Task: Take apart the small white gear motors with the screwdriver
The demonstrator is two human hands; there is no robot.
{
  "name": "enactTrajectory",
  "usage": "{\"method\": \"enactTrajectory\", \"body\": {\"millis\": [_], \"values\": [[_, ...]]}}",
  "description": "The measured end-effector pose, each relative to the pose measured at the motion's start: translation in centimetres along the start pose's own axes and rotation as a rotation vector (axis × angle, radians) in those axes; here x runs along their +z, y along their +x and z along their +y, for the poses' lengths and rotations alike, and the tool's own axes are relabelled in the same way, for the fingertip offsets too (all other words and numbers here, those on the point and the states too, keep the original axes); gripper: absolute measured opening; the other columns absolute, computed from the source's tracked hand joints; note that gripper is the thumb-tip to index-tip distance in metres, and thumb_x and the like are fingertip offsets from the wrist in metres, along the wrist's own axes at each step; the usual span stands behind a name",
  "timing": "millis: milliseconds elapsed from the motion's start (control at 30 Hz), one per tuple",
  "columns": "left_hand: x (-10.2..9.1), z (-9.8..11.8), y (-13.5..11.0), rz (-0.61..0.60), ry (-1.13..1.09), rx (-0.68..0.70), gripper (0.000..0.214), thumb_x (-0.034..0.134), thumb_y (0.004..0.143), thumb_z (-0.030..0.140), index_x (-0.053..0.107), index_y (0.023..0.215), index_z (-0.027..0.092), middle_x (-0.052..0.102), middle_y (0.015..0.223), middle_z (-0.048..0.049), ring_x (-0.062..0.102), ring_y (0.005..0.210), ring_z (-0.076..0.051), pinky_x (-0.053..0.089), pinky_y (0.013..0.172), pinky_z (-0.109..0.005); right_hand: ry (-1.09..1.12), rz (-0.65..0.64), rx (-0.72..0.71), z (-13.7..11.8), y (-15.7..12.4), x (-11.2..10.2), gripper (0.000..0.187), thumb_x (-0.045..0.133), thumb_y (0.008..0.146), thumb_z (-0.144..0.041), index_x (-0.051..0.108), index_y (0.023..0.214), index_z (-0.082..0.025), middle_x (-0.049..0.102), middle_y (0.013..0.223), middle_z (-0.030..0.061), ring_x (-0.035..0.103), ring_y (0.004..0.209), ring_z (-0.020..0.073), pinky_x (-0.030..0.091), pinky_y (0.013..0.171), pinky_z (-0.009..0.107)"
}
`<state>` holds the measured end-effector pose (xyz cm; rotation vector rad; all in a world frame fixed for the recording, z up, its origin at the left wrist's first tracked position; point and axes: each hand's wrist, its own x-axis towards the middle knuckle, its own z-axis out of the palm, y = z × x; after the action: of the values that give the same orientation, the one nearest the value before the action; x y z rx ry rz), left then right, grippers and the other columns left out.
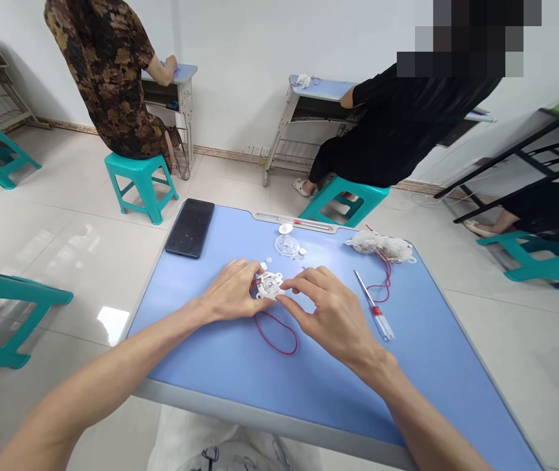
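My left hand point(230, 291) and my right hand point(328, 315) grip a small white plastic housing point(270, 286) from both sides at the middle of the blue table top point(211, 353). A red wire point(277, 335) loops on the table just below it. Beyond my right hand lie a screwdriver point(372, 304) with a clear handle and a red band, and a similar white assembly point(378, 245) trailing a red wire point(385, 281). A clear plastic dome point(287, 245) and a small white disc point(285, 228) sit beyond the housing.
A black smartphone point(190, 228) lies at the far left of the table, and a long pen groove point(294, 222) runs along the far edge. Seated people work at small desks point(169, 75) against the wall, on teal stools point(142, 176). A black-framed table point(515, 154) stands at right.
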<state>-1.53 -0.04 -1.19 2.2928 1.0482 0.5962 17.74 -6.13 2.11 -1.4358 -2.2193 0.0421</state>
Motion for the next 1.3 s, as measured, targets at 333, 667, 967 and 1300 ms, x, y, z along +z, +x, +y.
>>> {"method": "enactTrajectory", "body": {"millis": [333, 667, 967, 1300], "values": [[0.2, 0.2, -0.3, 0.016, 0.012, -0.020, 0.029, 0.067, 0.080, 0.042, 0.050, 0.090, 0.021, 0.057, 0.081, -0.0013, 0.055, 0.078, -0.021, 0.044, 0.079, -0.036, -0.156, -0.002, -0.066, -0.4, 0.1, 0.7, 0.013, 0.065, 0.091, -0.027, 0.072, 0.092, -0.016, 0.067, 0.086, 0.0073, 0.054, 0.084, 0.0221, 0.047, 0.070, 0.034], [0.3, 0.0, -0.4, 0.019, 0.018, -0.017, 0.030, 0.066, 0.081, 0.044, 0.050, 0.091, 0.021, 0.061, 0.086, -0.0037, 0.058, 0.081, -0.023, 0.045, 0.082, -0.038, -0.130, -0.158, -0.024, -0.4, 0.8, 0.3, 0.010, 0.066, 0.090, -0.027, 0.071, 0.090, -0.018, 0.069, 0.085, 0.0054, 0.056, 0.083, 0.0226, 0.046, 0.066, 0.034], [-0.1, 0.4, -0.4, -0.004, 0.023, -0.021, 0.029, 0.065, 0.081, 0.044, 0.051, 0.090, 0.020, 0.060, 0.081, -0.0022, 0.057, 0.078, -0.022, 0.044, 0.079, -0.037, -0.123, -0.294, 0.048, -1.0, 1.7, -0.3, 0.015, 0.059, 0.093, -0.024, 0.072, 0.093, -0.018, 0.071, 0.086, 0.0050, 0.058, 0.086, 0.0234, 0.047, 0.069, 0.035], [-0.2, 0.3, -0.4, -0.021, 0.014, -0.024, 0.033, 0.065, 0.081, 0.048, 0.053, 0.092, 0.020, 0.062, 0.083, -0.0021, 0.058, 0.080, -0.022, 0.042, 0.078, -0.037, -0.086, -0.386, 0.154, -1.5, 1.9, -0.7, 0.016, 0.057, 0.092, -0.022, 0.072, 0.095, -0.018, 0.071, 0.087, 0.0041, 0.060, 0.088, 0.0225, 0.046, 0.068, 0.034]]}}
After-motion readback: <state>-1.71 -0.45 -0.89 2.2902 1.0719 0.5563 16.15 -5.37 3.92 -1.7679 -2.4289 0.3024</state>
